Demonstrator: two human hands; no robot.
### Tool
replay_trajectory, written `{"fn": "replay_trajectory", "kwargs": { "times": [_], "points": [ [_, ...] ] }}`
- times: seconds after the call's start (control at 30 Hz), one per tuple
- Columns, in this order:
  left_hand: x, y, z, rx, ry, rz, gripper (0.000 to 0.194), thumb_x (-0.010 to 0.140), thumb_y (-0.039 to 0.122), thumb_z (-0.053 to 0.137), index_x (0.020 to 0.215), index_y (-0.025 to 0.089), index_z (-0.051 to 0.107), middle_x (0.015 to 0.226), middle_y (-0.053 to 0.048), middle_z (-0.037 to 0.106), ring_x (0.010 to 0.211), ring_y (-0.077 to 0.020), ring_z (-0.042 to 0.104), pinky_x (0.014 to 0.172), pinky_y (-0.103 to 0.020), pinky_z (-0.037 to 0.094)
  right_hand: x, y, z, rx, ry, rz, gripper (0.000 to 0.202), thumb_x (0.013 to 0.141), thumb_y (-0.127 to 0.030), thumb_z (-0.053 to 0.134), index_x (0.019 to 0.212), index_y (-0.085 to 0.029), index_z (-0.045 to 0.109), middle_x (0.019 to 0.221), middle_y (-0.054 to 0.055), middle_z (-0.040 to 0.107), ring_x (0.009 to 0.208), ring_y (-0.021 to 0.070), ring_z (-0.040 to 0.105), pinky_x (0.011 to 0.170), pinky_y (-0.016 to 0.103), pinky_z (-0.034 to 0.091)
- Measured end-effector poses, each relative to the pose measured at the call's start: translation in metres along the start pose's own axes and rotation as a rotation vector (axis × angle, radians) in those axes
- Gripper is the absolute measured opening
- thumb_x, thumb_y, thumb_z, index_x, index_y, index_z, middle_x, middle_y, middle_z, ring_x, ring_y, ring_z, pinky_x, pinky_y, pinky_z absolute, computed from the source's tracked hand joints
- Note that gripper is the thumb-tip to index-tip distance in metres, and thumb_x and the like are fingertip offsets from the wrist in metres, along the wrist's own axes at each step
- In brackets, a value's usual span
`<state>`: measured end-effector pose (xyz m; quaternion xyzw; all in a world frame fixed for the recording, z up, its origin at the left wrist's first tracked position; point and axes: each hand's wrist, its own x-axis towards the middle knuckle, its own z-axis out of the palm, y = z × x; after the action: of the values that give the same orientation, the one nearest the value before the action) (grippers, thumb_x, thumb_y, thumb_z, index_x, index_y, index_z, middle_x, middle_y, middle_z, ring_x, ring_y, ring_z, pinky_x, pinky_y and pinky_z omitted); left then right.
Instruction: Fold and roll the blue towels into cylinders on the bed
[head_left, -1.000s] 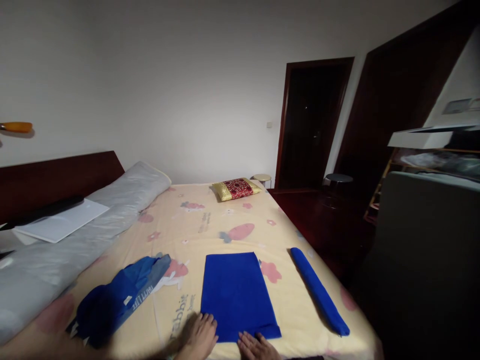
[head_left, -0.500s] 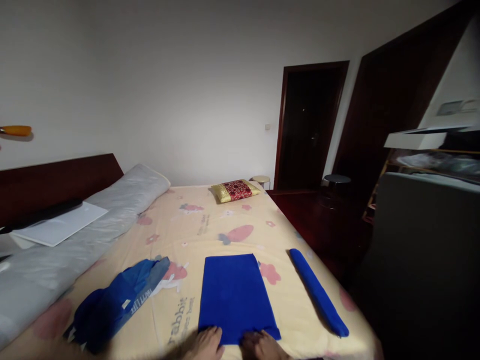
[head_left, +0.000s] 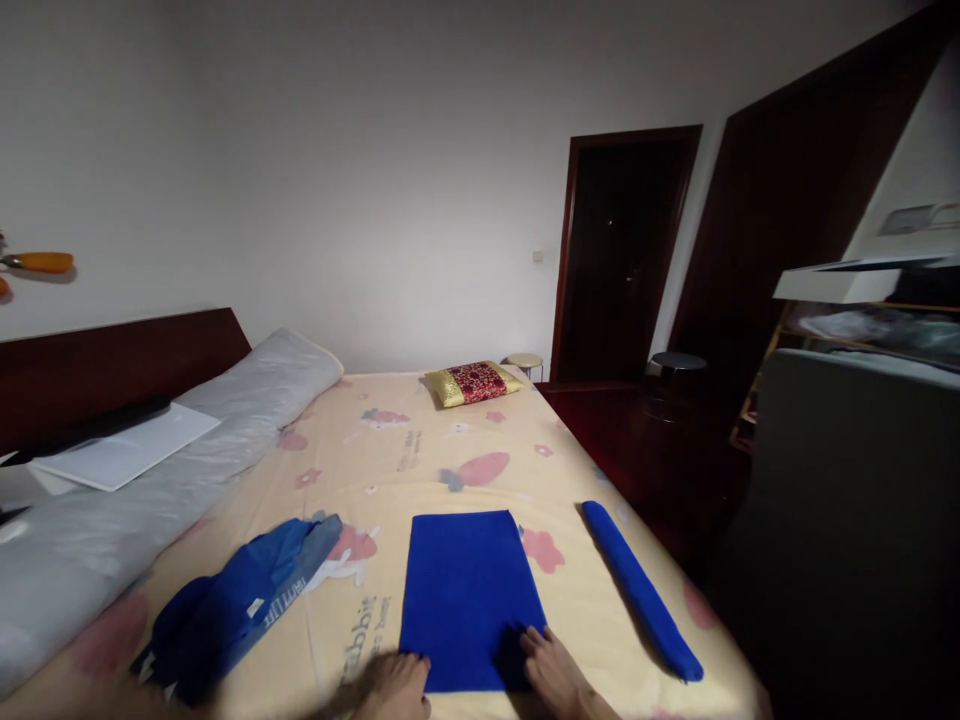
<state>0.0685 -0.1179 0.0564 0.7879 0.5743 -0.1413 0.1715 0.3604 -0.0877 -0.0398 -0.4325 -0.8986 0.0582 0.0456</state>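
A blue cloth [head_left: 469, 590] lies flat on the patterned bed sheet [head_left: 405, 480]. At its near left corner is my left hand [head_left: 397, 685], fingers curled down on the cloth's edge. My right hand [head_left: 555, 670] touches the near right side of the cloth, its fingers bent together; what lies under the fingertips is hidden. To the right rests a rolled blue cloth [head_left: 637, 590], untouched. A crumpled blue garment [head_left: 240, 600] with grey parts and white lettering lies to the left.
A gold and red cushion [head_left: 474, 383] sits at the bed's far end. Grey bedding [head_left: 187, 480] with a white flat object [head_left: 127, 447] runs along the left, before a dark headboard [head_left: 120, 365]. Stools [head_left: 677, 361] and a dark cabinet [head_left: 847, 520] stand to the right.
My right hand has moved right and slightly up along the cloth, whose near right corner now lies flatter. My left hand has shifted slightly left. The view has turned a little.
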Motion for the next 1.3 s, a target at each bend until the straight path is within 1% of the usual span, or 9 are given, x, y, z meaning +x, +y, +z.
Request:
{"fn": "replay_trajectory", "kwargs": {
  "times": [0.2, 0.37, 0.5, 0.6, 0.83, 0.97, 1.13, 1.2, 1.3],
  "points": [
    [0.005, -0.004, 0.009, 0.028, -0.03, 0.02, 0.064, 0.072, 0.016, 0.049, 0.136, 0.011, 0.052, 0.131, -0.022, 0.063, 0.124, -0.0342, 0.057, 0.107, -0.052, 0.042, 0.001, -0.007, 0.008, -0.072, -0.093, 0.083, 0.041, 0.067, -0.018, 0.064, 0.106, -0.013, 0.071, 0.124, 0.021, 0.067, 0.118, 0.0349, 0.06, 0.103, 0.057, 0.046],
    [0.021, -0.012, 0.03, 0.008, 0.001, 0.141, 0.078, 0.072, 0.01, 0.047, 0.148, 0.011, 0.032, 0.158, -0.02, 0.032, 0.146, -0.0328, 0.029, 0.119, -0.053, 0.026, 0.001, -0.008, 0.015, -0.092, -0.101, 0.132, 0.046, 0.069, -0.014, 0.059, 0.115, -0.018, 0.066, 0.119, 0.017, 0.07, 0.111, 0.031, 0.064, 0.098, 0.052, 0.051],
    [0.031, -0.008, 0.046, -0.014, 0.056, 0.274, 0.073, 0.074, 0.003, 0.038, 0.145, 0.019, 0.039, 0.158, -0.015, 0.036, 0.147, -0.0298, 0.027, 0.119, -0.053, 0.028, -0.003, -0.008, 0.011, -0.077, -0.101, 0.141, 0.054, 0.068, -0.016, 0.06, 0.122, -0.016, 0.062, 0.126, 0.019, 0.066, 0.115, 0.0327, 0.062, 0.098, 0.049, 0.051],
    [0.033, -0.002, 0.053, -0.006, 0.06, 0.316, 0.065, 0.081, 0.005, 0.034, 0.144, 0.02, 0.041, 0.155, -0.016, 0.04, 0.146, -0.0312, 0.03, 0.118, -0.054, 0.029, -0.007, -0.005, 0.002, -0.056, -0.11, 0.135, 0.057, 0.068, -0.018, 0.059, 0.125, -0.017, 0.059, 0.128, 0.017, 0.065, 0.116, 0.0317, 0.061, 0.097, 0.044, 0.051],
    [0.03, 0.001, 0.049, 0.023, 0.052, 0.249, 0.061, 0.087, 0.005, 0.025, 0.145, 0.018, 0.041, 0.153, -0.019, 0.04, 0.145, -0.0336, 0.031, 0.116, -0.057, 0.03, -0.01, 0.001, -0.012, -0.043, -0.125, 0.148, 0.051, 0.076, -0.018, 0.052, 0.127, -0.02, 0.058, 0.128, 0.015, 0.065, 0.116, 0.0293, 0.061, 0.096, 0.04, 0.052],
    [0.028, 0.005, 0.045, 0.029, 0.045, 0.224, 0.063, 0.087, 0.005, 0.027, 0.147, 0.022, 0.038, 0.154, -0.018, 0.04, 0.145, -0.0335, 0.03, 0.115, -0.059, 0.031, -0.009, -0.005, -0.009, -0.065, -0.119, 0.127, 0.054, 0.08, -0.02, 0.052, 0.134, -0.022, 0.052, 0.133, 0.015, 0.062, 0.121, 0.0305, 0.058, 0.098, 0.043, 0.051],
    [0.03, 0.002, 0.05, 0.076, 0.088, 0.212, 0.073, 0.085, -0.002, 0.025, 0.147, 0.035, 0.035, 0.154, -0.014, 0.042, 0.143, -0.0329, 0.035, 0.111, -0.059, 0.037, -0.009, -0.013, -0.001, -0.132, -0.106, 0.023, 0.076, 0.07, -0.035, 0.071, 0.141, -0.031, 0.043, 0.136, 0.014, 0.06, 0.116, 0.0363, 0.06, 0.091, 0.055, 0.054],
    [0.033, -0.003, 0.057, 0.067, 0.123, 0.219, 0.072, 0.087, 0.0, 0.024, 0.146, 0.039, 0.035, 0.154, -0.012, 0.043, 0.143, -0.0326, 0.035, 0.11, -0.06, 0.037, -0.009, -0.012, 0.004, -0.195, -0.066, -0.033, 0.072, 0.073, -0.033, 0.068, 0.14, -0.032, 0.043, 0.134, 0.013, 0.061, 0.112, 0.0348, 0.062, 0.086, 0.054, 0.057],
    [0.036, -0.009, 0.064, 0.053, 0.148, 0.208, 0.067, 0.09, 0.003, 0.023, 0.147, 0.037, 0.035, 0.154, -0.013, 0.042, 0.143, -0.033, 0.034, 0.111, -0.061, 0.036, -0.009, -0.006, 0.013, -0.262, -0.002, -0.041, 0.063, 0.076, -0.028, 0.064, 0.137, -0.031, 0.047, 0.129, 0.011, 0.065, 0.107, 0.031, 0.064, 0.082, 0.047, 0.059]
  ]
}}
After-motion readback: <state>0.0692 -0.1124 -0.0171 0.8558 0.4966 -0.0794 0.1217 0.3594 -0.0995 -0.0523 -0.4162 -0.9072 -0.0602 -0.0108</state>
